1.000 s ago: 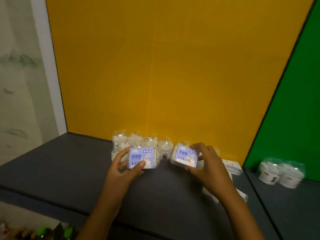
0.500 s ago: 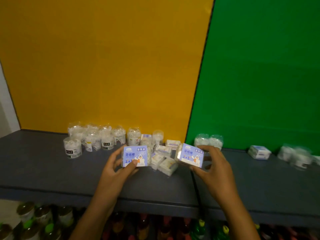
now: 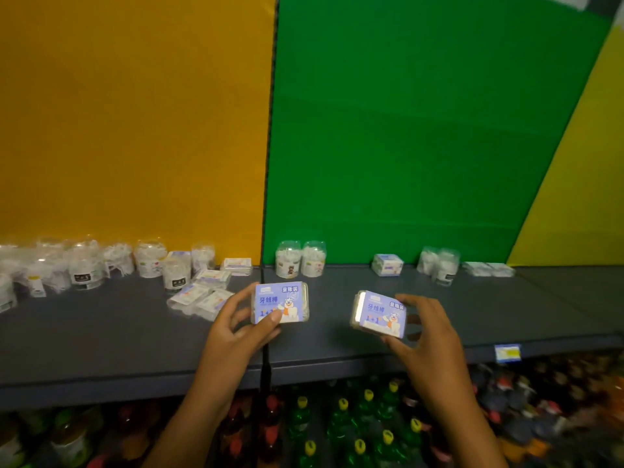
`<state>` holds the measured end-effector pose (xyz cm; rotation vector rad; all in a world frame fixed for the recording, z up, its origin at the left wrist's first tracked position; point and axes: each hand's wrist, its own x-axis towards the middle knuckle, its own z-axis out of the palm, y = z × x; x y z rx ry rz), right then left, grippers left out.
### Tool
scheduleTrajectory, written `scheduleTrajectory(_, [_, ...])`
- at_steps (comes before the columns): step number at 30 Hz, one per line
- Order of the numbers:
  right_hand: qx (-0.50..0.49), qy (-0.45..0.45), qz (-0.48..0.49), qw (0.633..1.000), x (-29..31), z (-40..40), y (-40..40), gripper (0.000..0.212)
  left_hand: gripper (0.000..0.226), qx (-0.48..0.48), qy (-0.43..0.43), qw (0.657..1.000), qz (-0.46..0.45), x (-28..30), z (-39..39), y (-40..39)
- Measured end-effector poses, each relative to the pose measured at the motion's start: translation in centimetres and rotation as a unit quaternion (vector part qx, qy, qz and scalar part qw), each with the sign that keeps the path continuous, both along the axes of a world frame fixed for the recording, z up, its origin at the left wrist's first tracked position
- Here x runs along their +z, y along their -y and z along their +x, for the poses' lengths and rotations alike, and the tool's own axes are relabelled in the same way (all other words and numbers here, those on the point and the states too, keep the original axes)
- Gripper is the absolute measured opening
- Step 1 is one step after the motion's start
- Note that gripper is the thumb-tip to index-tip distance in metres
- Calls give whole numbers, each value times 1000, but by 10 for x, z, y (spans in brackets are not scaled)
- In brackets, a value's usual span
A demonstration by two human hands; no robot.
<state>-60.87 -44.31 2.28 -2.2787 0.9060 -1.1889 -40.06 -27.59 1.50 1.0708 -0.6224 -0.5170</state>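
Note:
My left hand point(image 3: 236, 332) grips a clear box with a purple-blue label point(image 3: 280, 303), thumb on its front, held just above the dark grey shelf point(image 3: 101, 339). A second box of the same kind point(image 3: 380, 314) is held by my right hand point(image 3: 425, 336), fingers curled round its right side, tilted with its left end towards me. Both boxes hover over the shelf in front of the green back panel point(image 3: 422, 130), roughly a hand's width apart.
Clear round tubs point(image 3: 148, 260) and flat packets point(image 3: 199, 297) crowd the shelf's left part under the yellow panel. Two tubs point(image 3: 300, 258), a small box point(image 3: 387, 265), more tubs point(image 3: 439, 265) and packets point(image 3: 488, 269) line the back right. Bottles point(image 3: 354, 427) fill the lower shelf.
The view has swung right along the shelf, from the yellow panel to the green one. Both hands carried their boxes to the right with it and spread further apart.

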Motion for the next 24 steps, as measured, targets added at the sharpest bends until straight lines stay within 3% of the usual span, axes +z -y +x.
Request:
scheduleTrajectory(12, [-73, -9, -17, 997, -6, -62, 105, 60, 48, -7, 94, 995, 23, -3, -27, 146])
scheduleTrajectory(24, [-29, -28, -4, 999, 1, -20, 249, 60, 45, 35, 135, 984, 112, -21, 22, 313])
